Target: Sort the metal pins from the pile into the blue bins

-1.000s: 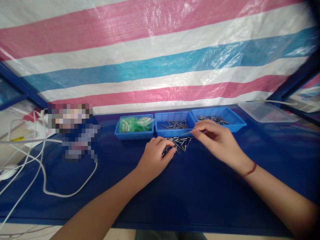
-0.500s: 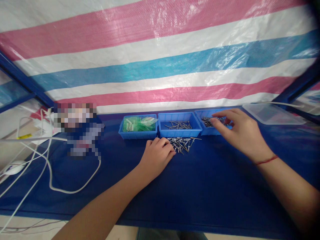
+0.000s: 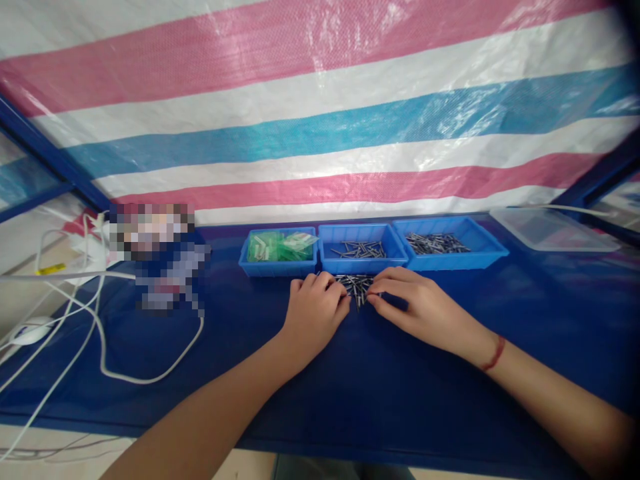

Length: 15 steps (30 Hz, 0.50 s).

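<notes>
A loose pile of silver blind rivets (image 3: 356, 287) lies on the blue table in front of the middle blue bin (image 3: 364, 267). My left hand (image 3: 317, 310) rests at the pile's left side, fingers curled together; whatever its fingertips hold is hidden. From the right, my right hand (image 3: 423, 307) reaches into the pile, thumb and forefinger brought together on a rivet at its edge. More rivets (image 3: 365, 249) lie in the middle bin. The right blue bin (image 3: 480, 257) contains a larger heap of similar metal rivets (image 3: 435, 243).
A left blue bin (image 3: 277, 269) holds green and clear plastic packets (image 3: 283, 247). A clear plastic lid (image 3: 550, 230) lies at the back right. White cables (image 3: 103, 333) loop across the left side, beside a blurred patch. Striped sheeting (image 3: 320, 143) hangs behind the table (image 3: 400, 407).
My right hand has moved left and down from above the right bin to the rivet pile, uncovering that bin. My left hand has stayed almost still beside the pile.
</notes>
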### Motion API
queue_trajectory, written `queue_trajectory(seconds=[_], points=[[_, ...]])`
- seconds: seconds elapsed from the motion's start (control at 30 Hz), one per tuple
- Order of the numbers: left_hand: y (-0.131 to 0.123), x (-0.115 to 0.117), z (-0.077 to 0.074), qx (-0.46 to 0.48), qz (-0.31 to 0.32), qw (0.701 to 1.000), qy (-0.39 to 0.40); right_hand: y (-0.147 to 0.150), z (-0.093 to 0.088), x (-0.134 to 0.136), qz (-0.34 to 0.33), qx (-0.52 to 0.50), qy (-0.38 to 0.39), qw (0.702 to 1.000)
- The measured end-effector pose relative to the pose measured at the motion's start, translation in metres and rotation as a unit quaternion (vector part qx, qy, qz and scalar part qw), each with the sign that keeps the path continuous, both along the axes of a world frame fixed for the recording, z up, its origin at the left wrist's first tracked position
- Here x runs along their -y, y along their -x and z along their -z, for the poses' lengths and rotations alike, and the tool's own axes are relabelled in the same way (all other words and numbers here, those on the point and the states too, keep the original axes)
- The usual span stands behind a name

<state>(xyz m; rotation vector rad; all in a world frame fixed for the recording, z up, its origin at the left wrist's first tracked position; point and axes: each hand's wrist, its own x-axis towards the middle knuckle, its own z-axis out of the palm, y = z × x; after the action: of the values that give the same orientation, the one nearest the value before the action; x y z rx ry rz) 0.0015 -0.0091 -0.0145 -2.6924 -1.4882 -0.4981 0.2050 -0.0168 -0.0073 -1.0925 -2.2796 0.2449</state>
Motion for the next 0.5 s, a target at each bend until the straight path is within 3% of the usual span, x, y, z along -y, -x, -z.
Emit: queue_trajectory(seconds=[0.13, 0.27, 0.5], points=[[0.001, 0.001, -0.004, 0.012, -0.012, 1.0, -0.002, -0.001, 0.0, -0.001, 0.013, 0.005, 0.013, 1.0], [0.0, 0.003, -0.011, 0.087, -0.031, 0.995, 0.024, -0.001, 0.001, 0.0, 0.048, -0.005, 0.032, 0.998], [-0.007, 0.007, -0.011, 0.247, 0.033, 0.964, 0.098, 0.004, 0.0, 0.002, 0.045, -0.186, 0.145, 0.971]])
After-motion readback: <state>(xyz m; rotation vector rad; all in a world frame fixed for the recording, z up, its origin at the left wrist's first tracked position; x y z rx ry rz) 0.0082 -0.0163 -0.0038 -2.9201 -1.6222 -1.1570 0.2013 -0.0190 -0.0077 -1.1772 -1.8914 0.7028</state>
